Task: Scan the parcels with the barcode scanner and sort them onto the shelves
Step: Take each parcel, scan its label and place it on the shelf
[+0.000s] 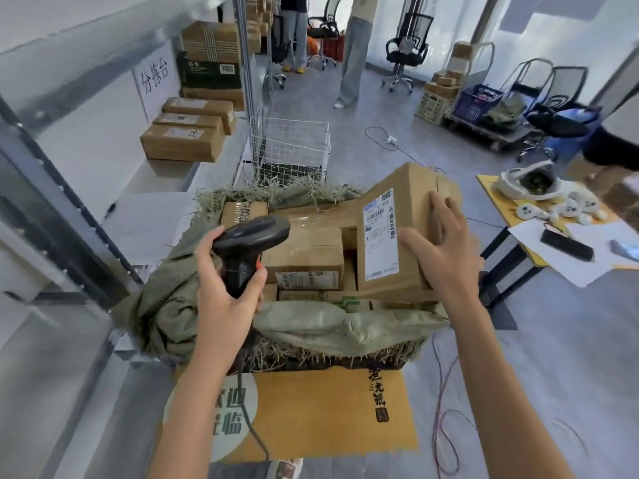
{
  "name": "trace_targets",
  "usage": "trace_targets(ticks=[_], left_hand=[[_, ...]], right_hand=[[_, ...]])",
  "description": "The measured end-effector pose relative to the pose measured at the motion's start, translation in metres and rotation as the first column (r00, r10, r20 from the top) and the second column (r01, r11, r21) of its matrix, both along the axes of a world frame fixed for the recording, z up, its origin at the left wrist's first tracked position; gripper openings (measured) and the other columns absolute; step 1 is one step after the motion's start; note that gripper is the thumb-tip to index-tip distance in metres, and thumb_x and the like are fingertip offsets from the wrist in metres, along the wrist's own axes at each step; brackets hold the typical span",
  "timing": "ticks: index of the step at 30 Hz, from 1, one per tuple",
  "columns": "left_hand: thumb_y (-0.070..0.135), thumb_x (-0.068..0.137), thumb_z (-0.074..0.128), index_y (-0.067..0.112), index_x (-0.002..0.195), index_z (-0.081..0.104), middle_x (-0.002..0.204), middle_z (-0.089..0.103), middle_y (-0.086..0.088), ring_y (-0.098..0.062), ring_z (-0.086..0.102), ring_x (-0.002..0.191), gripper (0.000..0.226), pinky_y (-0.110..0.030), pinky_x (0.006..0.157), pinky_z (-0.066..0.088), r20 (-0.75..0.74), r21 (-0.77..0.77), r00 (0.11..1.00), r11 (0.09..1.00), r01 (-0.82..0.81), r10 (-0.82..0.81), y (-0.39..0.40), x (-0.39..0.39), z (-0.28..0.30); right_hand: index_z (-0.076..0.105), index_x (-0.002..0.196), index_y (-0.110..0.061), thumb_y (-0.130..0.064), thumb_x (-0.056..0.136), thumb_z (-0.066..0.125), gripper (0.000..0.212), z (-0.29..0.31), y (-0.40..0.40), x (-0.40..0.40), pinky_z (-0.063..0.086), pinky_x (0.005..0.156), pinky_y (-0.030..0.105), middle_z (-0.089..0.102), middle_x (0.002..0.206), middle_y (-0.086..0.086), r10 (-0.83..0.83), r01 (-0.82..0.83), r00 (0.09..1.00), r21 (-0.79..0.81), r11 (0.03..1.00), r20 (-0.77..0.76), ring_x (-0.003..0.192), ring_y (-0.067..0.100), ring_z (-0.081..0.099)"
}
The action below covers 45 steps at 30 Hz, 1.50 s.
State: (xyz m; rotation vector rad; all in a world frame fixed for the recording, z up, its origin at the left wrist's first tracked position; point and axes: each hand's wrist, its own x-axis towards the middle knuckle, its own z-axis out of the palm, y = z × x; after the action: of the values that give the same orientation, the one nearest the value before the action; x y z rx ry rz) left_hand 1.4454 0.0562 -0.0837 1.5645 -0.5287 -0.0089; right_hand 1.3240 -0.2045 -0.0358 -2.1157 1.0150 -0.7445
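My left hand (226, 281) grips the handle of a black barcode scanner (249, 243), whose head points right toward a brown cardboard parcel (411, 202). My right hand (439, 250) holds that parcel tilted up above the pile, thumb on its front face beside the white shipping label (379, 233). Below lie several more cardboard parcels (304, 261) inside a green woven sack (311, 326) opened over a box. The scanner's cable hangs down past my left forearm.
A metal shelf (114, 216) on the left carries three sorted boxes (183, 141) and a stack of larger cartons (211, 60). A white wire basket (290, 150) stands behind the sack. A yellow table (553, 233) with papers is on the right. People and office chairs stand farther back.
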Motion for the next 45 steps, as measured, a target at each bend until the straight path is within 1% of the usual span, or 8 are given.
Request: trace_targets(ticks=[5,11,15,18,24,31,39,45], left_hand=[[0.003,0.098,0.065,0.062,0.128,0.034,0.097,0.065,-0.011,-0.018,0.061,0.059,0.073,-0.022,0.059,0.053,0.001,-0.018,0.997,0.996,0.083,-0.083,-0.028,0.036,-0.002],[0.001,0.098,0.064,0.048,0.138,0.033,0.097,0.066,-0.001,-0.02,0.06,0.06,0.069,-0.026,0.06,0.054,-0.05,-0.001,0.983,0.984,0.178,-0.178,-0.055,0.063,-0.013],[-0.001,0.097,0.064,0.041,0.141,0.032,0.096,0.066,0.013,-0.022,0.061,0.059,0.068,-0.03,0.058,0.056,-0.069,0.006,0.972,0.974,0.225,-0.224,-0.067,0.072,-0.02],[-0.002,0.097,0.065,0.048,0.136,0.033,0.098,0.062,0.032,-0.021,0.062,0.059,0.071,-0.033,0.056,0.058,-0.051,0.017,0.97,0.971,0.239,-0.238,-0.073,0.077,-0.022],[0.001,0.097,0.065,0.058,0.131,0.035,0.093,0.064,-0.004,-0.025,0.061,0.058,0.073,-0.034,0.058,0.056,-0.11,0.004,0.96,0.966,0.259,-0.257,-0.078,0.083,-0.028],[0.002,0.097,0.065,0.045,0.141,0.032,0.093,0.066,0.003,-0.024,0.062,0.061,0.069,-0.031,0.059,0.056,-0.152,0.01,0.941,0.952,0.307,-0.302,-0.083,0.085,-0.035],[0.003,0.097,0.066,0.044,0.142,0.032,0.093,0.064,-0.01,-0.023,0.062,0.06,0.07,-0.029,0.059,0.056,-0.158,0.025,0.936,0.946,0.323,-0.316,-0.082,0.083,-0.034],[0.002,0.096,0.067,0.045,0.14,0.033,0.097,0.065,-0.001,-0.019,0.062,0.06,0.07,-0.028,0.06,0.056,-0.146,0.032,0.949,0.958,0.286,-0.278,-0.076,0.077,-0.029]], right_hand=[[0.027,0.152,-0.049,-0.064,0.081,0.059,0.079,-0.007,-0.01,0.037,0.03,0.105,0.055,0.021,0.163,-0.014,-0.021,-0.038,0.895,-0.122,0.992,-0.446,0.133,0.039,0.036],[0.024,0.152,-0.048,-0.071,0.08,0.052,0.081,-0.037,-0.01,0.06,0.031,0.1,0.055,0.02,0.163,-0.01,-0.083,-0.043,0.789,-0.19,0.981,-0.609,0.131,0.045,0.034],[0.022,0.153,-0.046,-0.072,0.08,0.051,0.082,-0.065,-0.007,0.073,0.027,0.107,0.064,0.017,0.165,-0.007,-0.096,-0.024,0.752,-0.172,0.985,-0.652,0.136,0.052,0.029],[0.014,0.154,-0.048,-0.072,0.081,0.049,0.084,-0.085,-0.007,0.072,0.024,0.111,0.065,0.009,0.167,-0.009,-0.117,-0.004,0.74,-0.178,0.984,-0.662,0.139,0.052,0.025],[0.011,0.152,-0.053,-0.078,0.07,0.033,0.089,-0.097,-0.018,0.054,0.028,0.108,0.062,0.009,0.166,-0.012,-0.138,0.022,0.762,-0.188,0.982,-0.632,0.134,0.048,0.028],[0.005,0.153,-0.053,-0.074,0.085,0.04,0.079,-0.104,-0.017,0.051,0.021,0.113,0.062,0.003,0.167,-0.013,-0.136,0.003,0.774,-0.21,0.978,-0.619,0.141,0.046,0.018],[-0.004,0.155,-0.05,-0.083,0.086,0.021,0.08,-0.103,-0.019,0.051,-0.003,0.118,0.066,-0.007,0.168,-0.01,-0.104,-0.038,0.762,-0.203,0.978,-0.64,0.152,0.04,-0.007],[0.001,0.159,-0.04,-0.083,0.087,0.022,0.086,-0.092,-0.012,0.053,-0.015,0.117,0.057,-0.006,0.168,-0.005,-0.063,-0.071,0.814,-0.206,0.976,-0.578,0.152,0.035,-0.015]])
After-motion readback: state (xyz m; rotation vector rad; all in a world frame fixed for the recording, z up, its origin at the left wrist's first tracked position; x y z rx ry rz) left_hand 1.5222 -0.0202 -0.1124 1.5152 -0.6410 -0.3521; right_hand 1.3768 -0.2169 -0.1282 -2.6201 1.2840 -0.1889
